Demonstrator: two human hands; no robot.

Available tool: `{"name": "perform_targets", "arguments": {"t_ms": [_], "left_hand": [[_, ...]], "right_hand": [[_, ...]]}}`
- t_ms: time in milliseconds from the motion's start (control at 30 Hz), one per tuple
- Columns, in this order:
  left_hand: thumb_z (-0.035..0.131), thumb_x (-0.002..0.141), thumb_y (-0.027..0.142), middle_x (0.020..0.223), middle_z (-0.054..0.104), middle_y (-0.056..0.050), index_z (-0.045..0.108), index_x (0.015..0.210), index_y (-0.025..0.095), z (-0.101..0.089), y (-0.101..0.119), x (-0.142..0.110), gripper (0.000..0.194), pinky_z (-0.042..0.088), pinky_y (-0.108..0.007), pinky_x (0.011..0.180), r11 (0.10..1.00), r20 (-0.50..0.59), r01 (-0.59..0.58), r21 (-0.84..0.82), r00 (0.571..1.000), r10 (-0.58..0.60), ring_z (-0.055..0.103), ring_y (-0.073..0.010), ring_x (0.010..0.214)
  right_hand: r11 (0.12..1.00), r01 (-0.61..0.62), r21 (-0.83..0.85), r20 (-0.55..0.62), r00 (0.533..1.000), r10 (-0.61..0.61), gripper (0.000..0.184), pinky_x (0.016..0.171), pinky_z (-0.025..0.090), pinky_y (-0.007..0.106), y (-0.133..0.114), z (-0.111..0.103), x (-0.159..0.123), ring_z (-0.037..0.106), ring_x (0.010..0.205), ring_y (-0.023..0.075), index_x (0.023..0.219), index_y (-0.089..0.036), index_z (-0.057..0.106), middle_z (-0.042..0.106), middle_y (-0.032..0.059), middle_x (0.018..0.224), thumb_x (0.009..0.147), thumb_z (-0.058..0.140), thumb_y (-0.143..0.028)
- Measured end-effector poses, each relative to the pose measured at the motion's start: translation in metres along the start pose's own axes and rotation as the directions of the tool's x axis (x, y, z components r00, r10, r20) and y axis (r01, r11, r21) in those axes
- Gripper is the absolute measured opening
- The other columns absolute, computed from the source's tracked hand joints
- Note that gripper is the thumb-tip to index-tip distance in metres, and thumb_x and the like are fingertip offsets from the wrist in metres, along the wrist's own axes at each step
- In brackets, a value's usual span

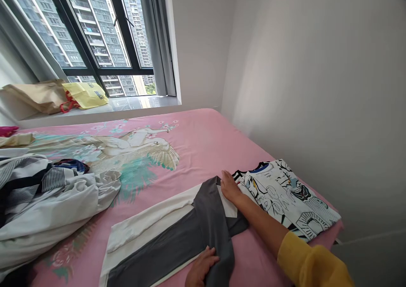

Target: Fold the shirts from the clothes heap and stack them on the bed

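A grey and white garment (177, 232) lies spread on the pink bedsheet (203, 143). My right hand (230, 187) rests flat on its upper right corner, fingers stretched out and together. My left hand (201, 270) lies on the grey fabric at the near edge, fingers curled on the cloth; the frame's bottom edge cuts it off partly. A folded black-and-white comic-print shirt (285, 198) sits just right of my right hand, near the bed's edge.
A heap of striped and white clothes (47, 194) lies at the left of the bed. A yellow bag (84, 94) and a brown paper bag (38, 95) rest on the window sill. A white wall (317, 88) runs along the right side.
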State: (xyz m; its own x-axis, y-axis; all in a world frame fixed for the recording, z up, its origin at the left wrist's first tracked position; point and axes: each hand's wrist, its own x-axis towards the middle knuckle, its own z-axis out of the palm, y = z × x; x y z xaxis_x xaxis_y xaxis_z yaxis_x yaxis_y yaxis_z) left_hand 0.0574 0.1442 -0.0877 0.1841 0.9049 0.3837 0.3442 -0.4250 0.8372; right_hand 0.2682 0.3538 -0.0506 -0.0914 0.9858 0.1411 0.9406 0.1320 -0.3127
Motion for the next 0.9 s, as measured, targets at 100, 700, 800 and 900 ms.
{"name": "perform_targets", "arguments": {"t_ms": [100, 700, 800, 900], "left_hand": [[0.053, 0.077, 0.061, 0.105, 0.070, -0.011, 0.071, 0.100, 0.025, 0.003, -0.002, 0.000, 0.046, 0.052, -0.037, 0.090, 0.996, -0.003, -0.079, 0.031, 0.997, 0.079, 0.062, -0.0260, 0.107], [0.045, 0.084, 0.050, 0.106, 0.070, -0.009, 0.069, 0.105, 0.025, -0.004, -0.035, -0.010, 0.041, 0.052, -0.037, 0.089, 0.990, 0.073, -0.018, -0.142, 0.997, 0.029, 0.063, -0.0263, 0.105], [0.043, 0.082, 0.055, 0.103, 0.071, -0.009, 0.071, 0.100, 0.025, -0.001, -0.027, -0.012, 0.044, 0.052, -0.039, 0.090, 0.986, 0.000, 0.046, -0.161, 0.999, -0.047, 0.063, -0.0269, 0.103], [0.042, 0.083, 0.055, 0.100, 0.072, -0.009, 0.072, 0.098, 0.025, 0.001, -0.024, -0.013, 0.046, 0.052, -0.039, 0.089, 0.987, -0.043, 0.038, -0.156, 0.998, -0.045, 0.064, -0.0268, 0.101]], "right_hand": [[0.993, 0.113, 0.046, -0.058, 0.992, -0.110, 0.043, 0.112, 0.026, 0.040, -0.025, -0.005, -0.014, 0.036, 0.130, 0.0205, 0.127, -0.012, 0.050, 0.048, 0.0116, 0.135, 0.092, 0.028, -0.021], [0.566, -0.593, 0.573, 0.413, 0.805, 0.425, 0.028, 0.051, 0.048, 0.028, -0.019, -0.002, 0.021, 0.060, 0.050, 0.0176, 0.066, -0.017, 0.056, 0.059, 0.0044, 0.051, 0.076, 0.058, -0.042], [0.420, -0.616, 0.667, 0.464, 0.784, 0.413, 0.015, 0.049, 0.049, 0.024, -0.023, 0.000, 0.022, 0.056, 0.046, 0.0110, 0.077, -0.017, 0.056, 0.059, -0.0006, 0.055, 0.078, 0.055, -0.031], [0.322, -0.644, 0.694, 0.516, 0.757, 0.401, 0.021, 0.049, 0.050, 0.025, -0.024, 0.000, 0.024, 0.056, 0.046, 0.0109, 0.078, -0.015, 0.057, 0.059, -0.0002, 0.056, 0.080, 0.055, -0.035]]}}
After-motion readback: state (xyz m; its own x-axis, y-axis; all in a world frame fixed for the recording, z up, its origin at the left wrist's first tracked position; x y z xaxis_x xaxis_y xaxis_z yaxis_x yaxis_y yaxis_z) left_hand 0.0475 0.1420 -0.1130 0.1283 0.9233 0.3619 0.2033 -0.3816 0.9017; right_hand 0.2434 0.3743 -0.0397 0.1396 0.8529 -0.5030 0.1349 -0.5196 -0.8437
